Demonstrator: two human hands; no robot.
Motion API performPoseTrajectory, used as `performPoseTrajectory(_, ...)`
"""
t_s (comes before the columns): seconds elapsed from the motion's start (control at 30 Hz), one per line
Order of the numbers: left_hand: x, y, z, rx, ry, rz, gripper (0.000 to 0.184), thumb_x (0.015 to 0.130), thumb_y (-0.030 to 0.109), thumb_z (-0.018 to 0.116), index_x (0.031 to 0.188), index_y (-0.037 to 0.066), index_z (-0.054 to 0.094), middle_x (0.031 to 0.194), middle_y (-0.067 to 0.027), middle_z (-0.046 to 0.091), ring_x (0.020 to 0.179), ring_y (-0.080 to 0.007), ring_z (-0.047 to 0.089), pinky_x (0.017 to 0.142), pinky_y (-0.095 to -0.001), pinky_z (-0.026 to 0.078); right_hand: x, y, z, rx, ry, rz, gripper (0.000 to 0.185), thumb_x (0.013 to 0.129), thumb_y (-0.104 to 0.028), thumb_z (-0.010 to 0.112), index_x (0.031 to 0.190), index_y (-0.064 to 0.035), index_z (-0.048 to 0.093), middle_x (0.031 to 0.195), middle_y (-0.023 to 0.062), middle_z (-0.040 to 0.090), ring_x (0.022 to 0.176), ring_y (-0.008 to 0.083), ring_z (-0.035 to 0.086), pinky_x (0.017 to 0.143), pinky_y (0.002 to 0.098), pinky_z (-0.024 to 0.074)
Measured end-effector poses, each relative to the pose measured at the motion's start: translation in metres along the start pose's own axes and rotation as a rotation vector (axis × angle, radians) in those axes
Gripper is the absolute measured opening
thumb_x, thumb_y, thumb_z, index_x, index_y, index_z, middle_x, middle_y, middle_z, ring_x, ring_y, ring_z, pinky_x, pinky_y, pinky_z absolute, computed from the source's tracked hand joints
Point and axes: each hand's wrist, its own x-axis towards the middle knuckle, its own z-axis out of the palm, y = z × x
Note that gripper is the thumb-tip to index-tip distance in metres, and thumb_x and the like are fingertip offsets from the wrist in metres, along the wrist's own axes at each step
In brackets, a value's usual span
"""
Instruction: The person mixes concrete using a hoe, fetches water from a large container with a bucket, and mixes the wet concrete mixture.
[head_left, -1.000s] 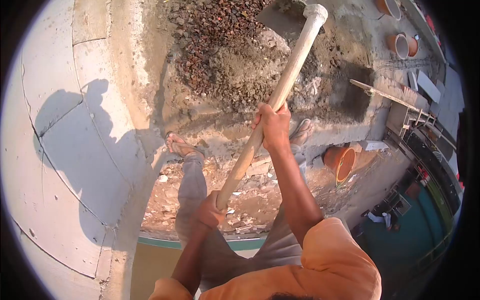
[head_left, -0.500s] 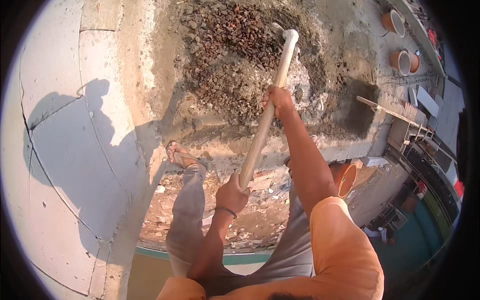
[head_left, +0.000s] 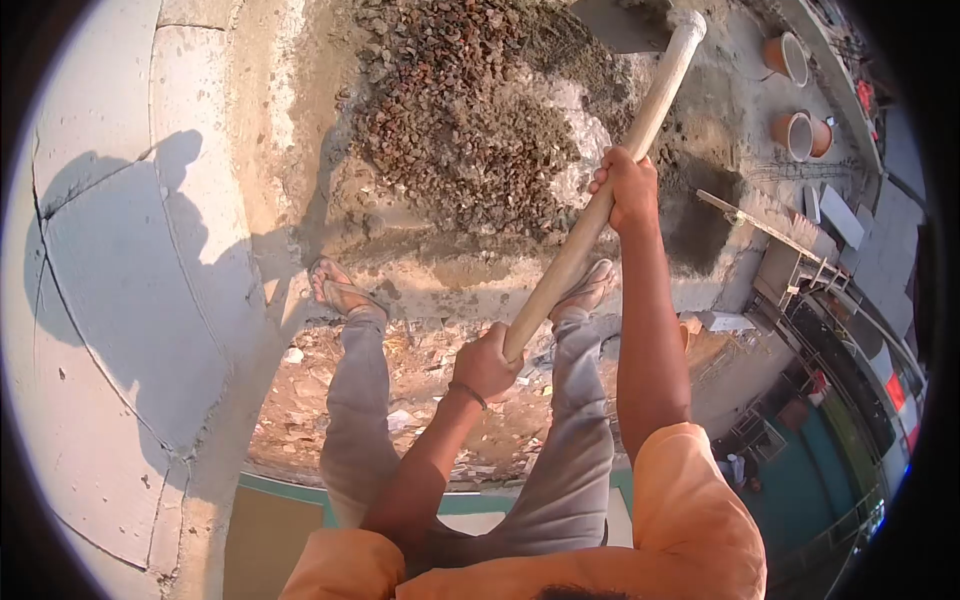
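Both of my hands grip the long wooden handle of a hoe (head_left: 568, 265), which slants up and to the right across my front. My left hand (head_left: 487, 365) is closed round its lower end, near my body. Farther up the shaft, my right hand (head_left: 629, 190) is wrapped round it. The wide grey blade (head_left: 622, 24) shows at the top edge, partly cut off, by the far right side of a heap of broken stone and sand (head_left: 450, 125). A pale powdery patch (head_left: 578, 135) lies on the heap's right side.
My sandalled feet stand on a concrete ledge (head_left: 450, 290), with rubble (head_left: 430, 400) below. Orange tubs (head_left: 785, 58) stand at the upper right. A wooden plank (head_left: 770, 232) juts in from the right. Along the left runs a pale slab wall (head_left: 120, 300).
The hoe's head has swung up and to the right, and its blade now shows beyond the heap. My right hand moved right with the handle; my left hand shifted slightly right.
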Motion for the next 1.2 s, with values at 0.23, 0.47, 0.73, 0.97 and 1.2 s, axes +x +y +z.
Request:
performPoseTrajectory(0.23, -0.004, -0.048, -0.076, -0.043, -0.07, -0.163, 0.043, 0.078, 0.033, 0.07, 0.101, 0.001, 0.053, 0.081, -0.0224, 0.065, 0.078, -0.0397, 0.064, 0.07, -0.0461, 0.05, 0.048, 0.148, 0.085, -0.046, -0.026, 0.439, 0.021, 0.083, -0.001, 0.054, 0.1, 0.0101, 0.048, 0.064, 0.0113, 0.051, 0.047, 0.0232, 0.051, 0.043, 0.0369, 0.049)
performPoseTrajectory(0.47, -0.152, -0.069, -0.058, -0.092, -0.016, -0.161, 0.043, 0.079, 0.037, 0.071, 0.099, 0.005, 0.053, 0.073, -0.0167, 0.064, 0.068, -0.0377, 0.064, 0.059, -0.0463, 0.05, -0.1, 0.135, 0.073, -0.095, -0.121, 0.363, 0.015, 0.083, -0.004, 0.055, 0.09, 0.0011, 0.043, 0.061, 0.0077, 0.05, 0.044, 0.0174, 0.049, 0.039, 0.032, 0.0454)
performPoseTrajectory(0.73, -0.16, -0.068, -0.048, -0.154, 0.128, -0.059, 0.039, 0.079, 0.033, 0.072, 0.099, 0.006, 0.052, 0.072, -0.0173, 0.064, 0.069, -0.0378, 0.065, 0.059, -0.0441, 0.052, -0.15, 0.021, 0.112, -0.038, -0.263, 0.08, 0.02, 0.085, -0.004, 0.057, 0.097, -0.0017, 0.041, 0.065, 0.0061, 0.05, 0.044, 0.0142, 0.049, 0.039, 0.03, 0.0453)
performPoseTrajectory(0.97, 0.074, -0.053, -0.101, -0.358, 0.214, 0.051, 0.044, 0.077, 0.028, 0.075, 0.102, -0.001, 0.052, 0.072, -0.0133, 0.062, 0.06, -0.0229, 0.061, 0.055, -0.0348, 0.048, 0.058, -0.032, 0.222, -0.301, -0.305, -0.121, 0.016, 0.087, -0.005, 0.054, 0.095, 0.0073, 0.047, 0.064, 0.0077, 0.051, 0.049, 0.0143, 0.051, 0.044, 0.028, 0.0489)
performPoseTrajectory(1.2, -0.061, -0.036, -0.029, -0.108, 0.118, -0.311, 0.044, 0.077, 0.029, 0.072, 0.105, 0.003, 0.051, 0.077, -0.0199, 0.064, 0.074, -0.0384, 0.065, 0.066, -0.0449, 0.05, -0.013, 0.104, 0.129, -0.164, -0.324, 0.362, 0.016, 0.086, -0.006, 0.054, 0.096, 0.004, 0.047, 0.064, 0.0068, 0.05, 0.047, 0.0164, 0.049, 0.04, 0.0308, 0.0455)
